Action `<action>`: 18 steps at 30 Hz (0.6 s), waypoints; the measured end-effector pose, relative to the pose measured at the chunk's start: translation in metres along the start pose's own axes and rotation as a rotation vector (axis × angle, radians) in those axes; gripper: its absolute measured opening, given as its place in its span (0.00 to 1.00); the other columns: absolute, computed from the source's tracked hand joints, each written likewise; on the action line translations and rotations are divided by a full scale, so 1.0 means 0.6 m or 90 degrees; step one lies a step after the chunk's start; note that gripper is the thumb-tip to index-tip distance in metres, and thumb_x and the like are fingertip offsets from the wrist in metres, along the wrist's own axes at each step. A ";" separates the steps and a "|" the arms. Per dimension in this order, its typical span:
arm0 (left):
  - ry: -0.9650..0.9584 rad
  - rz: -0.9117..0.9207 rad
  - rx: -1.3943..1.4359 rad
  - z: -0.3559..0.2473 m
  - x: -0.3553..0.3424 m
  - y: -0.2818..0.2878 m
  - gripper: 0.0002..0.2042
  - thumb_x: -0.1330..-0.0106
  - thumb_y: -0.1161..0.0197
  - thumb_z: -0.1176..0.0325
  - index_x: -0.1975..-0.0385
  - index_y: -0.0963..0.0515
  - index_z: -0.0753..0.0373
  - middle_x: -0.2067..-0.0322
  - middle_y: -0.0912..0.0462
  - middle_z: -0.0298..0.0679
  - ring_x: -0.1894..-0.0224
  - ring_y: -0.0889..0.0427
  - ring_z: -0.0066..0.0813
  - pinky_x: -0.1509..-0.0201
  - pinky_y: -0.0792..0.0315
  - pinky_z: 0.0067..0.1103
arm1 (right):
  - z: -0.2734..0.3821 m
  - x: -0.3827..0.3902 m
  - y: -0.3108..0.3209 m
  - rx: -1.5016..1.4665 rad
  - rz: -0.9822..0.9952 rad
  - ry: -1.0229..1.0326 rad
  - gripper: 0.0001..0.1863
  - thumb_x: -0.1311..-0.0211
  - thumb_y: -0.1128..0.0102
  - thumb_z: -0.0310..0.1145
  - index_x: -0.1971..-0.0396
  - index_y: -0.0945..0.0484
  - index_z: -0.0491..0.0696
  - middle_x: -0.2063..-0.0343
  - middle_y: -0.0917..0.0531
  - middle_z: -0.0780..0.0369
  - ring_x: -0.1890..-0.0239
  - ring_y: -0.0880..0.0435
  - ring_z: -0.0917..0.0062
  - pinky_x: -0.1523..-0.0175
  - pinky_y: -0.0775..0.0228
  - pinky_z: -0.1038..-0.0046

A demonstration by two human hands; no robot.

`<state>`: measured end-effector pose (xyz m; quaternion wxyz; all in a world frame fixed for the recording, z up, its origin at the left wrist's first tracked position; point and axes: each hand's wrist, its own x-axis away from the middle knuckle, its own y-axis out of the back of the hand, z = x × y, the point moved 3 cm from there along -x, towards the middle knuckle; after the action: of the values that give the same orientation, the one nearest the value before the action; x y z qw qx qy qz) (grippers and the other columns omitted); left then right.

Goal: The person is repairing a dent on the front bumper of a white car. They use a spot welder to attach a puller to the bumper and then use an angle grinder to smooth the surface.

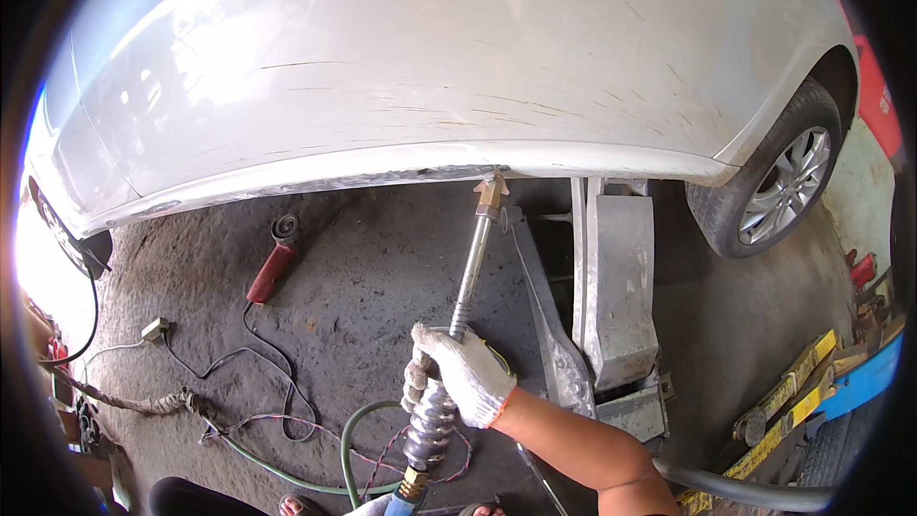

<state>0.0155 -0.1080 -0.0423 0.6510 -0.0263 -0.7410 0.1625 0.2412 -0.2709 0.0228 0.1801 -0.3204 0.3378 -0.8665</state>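
In a white knit glove, my right hand (468,373) is wrapped round the slide-hammer dent puller (468,282), at the upper end of its ribbed metal weight (432,425). The puller's threaded rod rises to a copper-coloured tip (491,196), which meets the lower edge of a silver car's sill (611,155). Left of the tip, a strip of the sill is scraped to dark bare metal. Brass and blue parts form the puller's lower end. Beside that end, at the lower edge, shows a sliver of white glove, seemingly my left hand (371,507); its fingers are hidden.
A red angle grinder (273,272) lies on the stained floor, its cord trailing to a small box (155,329). Green hose (350,440) and thin wires loop near my feet. A grey metal lift arm (626,287) stands right; yellow and blue metalwork (793,392) lies beyond.
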 end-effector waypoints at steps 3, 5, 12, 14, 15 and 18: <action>0.003 -0.014 -0.004 -0.004 0.005 -0.003 0.23 0.28 0.51 0.43 0.80 0.25 0.50 0.86 0.26 0.29 0.87 0.28 0.28 0.85 0.34 0.24 | 0.001 0.003 -0.002 -0.013 -0.009 -0.002 0.19 0.30 0.39 0.44 0.78 0.28 0.48 0.84 0.22 0.61 0.82 0.22 0.72 0.73 0.26 0.68; -0.006 -0.023 -0.008 -0.007 0.017 -0.011 0.22 0.28 0.51 0.43 0.79 0.25 0.50 0.85 0.25 0.30 0.87 0.28 0.28 0.85 0.34 0.24 | 0.003 0.006 -0.004 -0.021 -0.004 -0.006 0.20 0.30 0.40 0.44 0.78 0.28 0.48 0.84 0.22 0.61 0.82 0.22 0.72 0.73 0.26 0.68; -0.020 0.022 -0.037 -0.002 0.020 -0.010 0.18 0.26 0.50 0.48 0.73 0.22 0.50 0.83 0.24 0.29 0.84 0.26 0.26 0.83 0.32 0.23 | 0.007 0.007 -0.008 -0.029 0.016 0.006 0.20 0.28 0.42 0.44 0.79 0.29 0.47 0.84 0.23 0.61 0.83 0.23 0.72 0.74 0.26 0.67; -0.015 0.032 -0.018 -0.001 0.023 -0.013 0.17 0.26 0.50 0.49 0.72 0.22 0.49 0.83 0.24 0.29 0.84 0.25 0.26 0.82 0.32 0.23 | 0.006 0.011 -0.010 -0.022 -0.002 0.000 0.20 0.28 0.41 0.44 0.79 0.29 0.47 0.84 0.23 0.61 0.83 0.23 0.72 0.74 0.27 0.67; -0.026 0.033 -0.025 -0.001 0.020 -0.013 0.17 0.26 0.49 0.48 0.72 0.22 0.49 0.83 0.24 0.29 0.84 0.25 0.25 0.83 0.32 0.23 | 0.007 0.013 -0.012 -0.015 -0.013 -0.001 0.20 0.29 0.41 0.43 0.79 0.29 0.47 0.84 0.23 0.61 0.83 0.23 0.72 0.75 0.27 0.67; -0.027 0.048 -0.040 0.001 0.019 -0.018 0.17 0.28 0.48 0.47 0.72 0.22 0.49 0.82 0.24 0.29 0.83 0.25 0.25 0.83 0.33 0.22 | 0.007 0.015 -0.013 -0.016 -0.036 -0.007 0.20 0.29 0.41 0.43 0.79 0.30 0.47 0.84 0.23 0.61 0.83 0.23 0.73 0.75 0.27 0.68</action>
<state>0.0153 -0.1154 -0.0285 0.6275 -0.0712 -0.7578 0.1639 0.2370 -0.2720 0.0344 0.1532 -0.3368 0.3387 -0.8651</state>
